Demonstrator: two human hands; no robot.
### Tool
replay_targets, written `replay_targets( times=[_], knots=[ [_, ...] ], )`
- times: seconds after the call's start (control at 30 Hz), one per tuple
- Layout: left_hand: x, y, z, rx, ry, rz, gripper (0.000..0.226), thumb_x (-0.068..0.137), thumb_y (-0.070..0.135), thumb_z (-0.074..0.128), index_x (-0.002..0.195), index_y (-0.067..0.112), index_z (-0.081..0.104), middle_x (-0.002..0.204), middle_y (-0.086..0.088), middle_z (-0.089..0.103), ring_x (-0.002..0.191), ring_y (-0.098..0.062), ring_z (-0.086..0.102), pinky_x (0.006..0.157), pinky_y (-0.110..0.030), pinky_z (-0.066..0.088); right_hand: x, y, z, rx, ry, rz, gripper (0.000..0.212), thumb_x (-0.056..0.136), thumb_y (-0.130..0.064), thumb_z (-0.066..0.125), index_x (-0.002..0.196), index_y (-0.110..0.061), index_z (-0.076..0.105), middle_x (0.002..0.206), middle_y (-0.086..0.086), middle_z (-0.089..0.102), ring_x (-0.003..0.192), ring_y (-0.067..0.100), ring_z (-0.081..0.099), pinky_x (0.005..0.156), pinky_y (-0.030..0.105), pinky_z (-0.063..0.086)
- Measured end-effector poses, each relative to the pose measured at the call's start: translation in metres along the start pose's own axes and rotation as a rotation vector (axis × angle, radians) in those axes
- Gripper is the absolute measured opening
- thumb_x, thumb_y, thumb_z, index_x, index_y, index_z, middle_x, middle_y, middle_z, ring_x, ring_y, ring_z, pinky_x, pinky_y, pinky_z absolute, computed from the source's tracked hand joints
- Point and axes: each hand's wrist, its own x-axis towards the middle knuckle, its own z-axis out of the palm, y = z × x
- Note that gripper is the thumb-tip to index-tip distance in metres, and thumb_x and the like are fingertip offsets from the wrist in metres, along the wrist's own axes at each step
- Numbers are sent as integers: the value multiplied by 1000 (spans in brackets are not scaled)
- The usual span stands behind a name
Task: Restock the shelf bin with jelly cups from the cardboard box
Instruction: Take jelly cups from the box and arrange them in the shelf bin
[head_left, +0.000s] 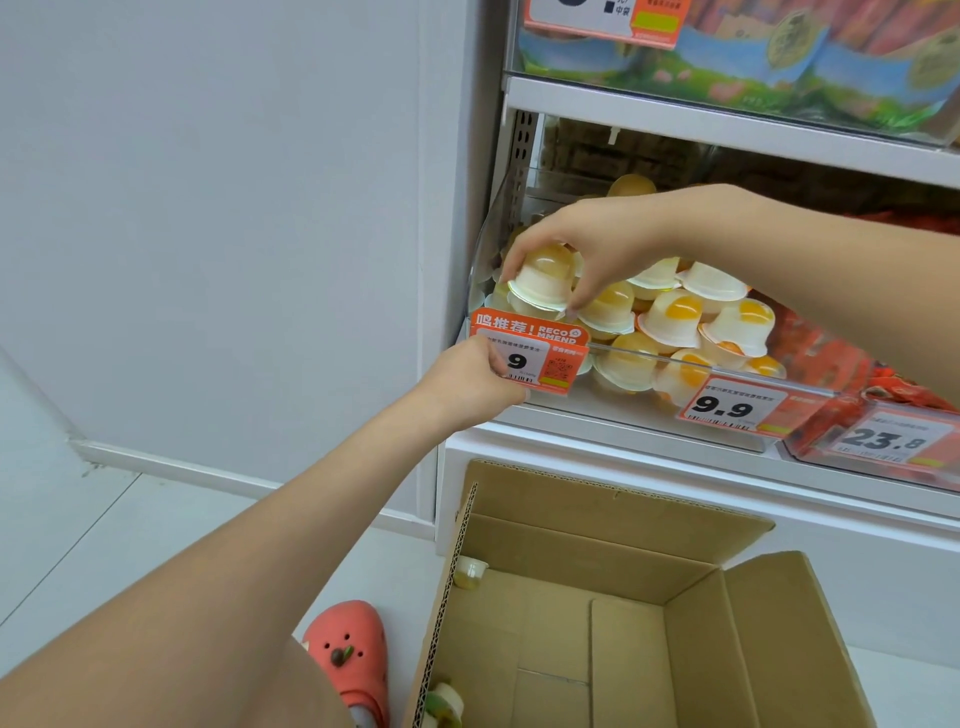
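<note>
Right hand (587, 244) has a fingertip grip on a glossy domed jelly cup (543, 280) over the clear plastic shelf bin (675, 358). Left hand (467, 379) pinches the orange price tag (530, 353). Corrugated cardboard box (623, 597) sits on the pale tiled floor (104, 519), a few cups inside.

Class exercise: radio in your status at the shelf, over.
Right hand grips jelly cup over shelf bin. Left hand pinches orange price tag. Cardboard box nearly empty. Nothing blocking.

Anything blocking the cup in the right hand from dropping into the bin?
Nothing visible. The right hand holds the jelly cup above the bin's clear front wall, over the cups already inside. The left hand grips the price tag, below the path.
</note>
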Motion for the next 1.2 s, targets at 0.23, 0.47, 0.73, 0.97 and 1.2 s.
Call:
replay_targets(
  times=[0.23,0.47,0.73,0.97,1.2],
  knots=[
    [-2,1,-1,-7,-7,6,20,84,16,65,98,10,51,80,8,50,82,-15,50,54,-19,39,-4,-1,0,-22,-75,7,66,71,-20,82,125,-41,50,122,-16,47,115,12,43,92,29,40],
    [-2,1,0,-3,-10,4,24,83,17,66,100,11,51,88,4,53,88,-16,51,57,-20,42,-11,1,5,2,-33,19,68,71,-18,82,127,-38,50,134,-12,48,122,13,42,94,28,36],
    [-4,2,0,14,-4,2,26,83,16,66,104,9,52,86,7,52,88,-16,51,56,-19,41,-21,4,12,106,2,22,75,71,-16,82,133,-37,44,137,-14,46,126,11,40,102,32,37],
    [-5,3,0,25,-3,15,22,83,15,65,100,9,52,85,5,53,82,-14,51,57,-19,43,-19,5,10,42,0,10,66,73,-20,81,129,-37,49,134,-12,46,123,13,40,88,24,33],
    [-5,3,-2,36,-15,8,24,83,15,66,101,12,50,91,6,52,89,-16,51,58,-19,42,-7,2,4,-15,-88,26,70,73,-19,81,130,-37,46,134,-11,45,120,13,40,89,26,36]
  ],
)
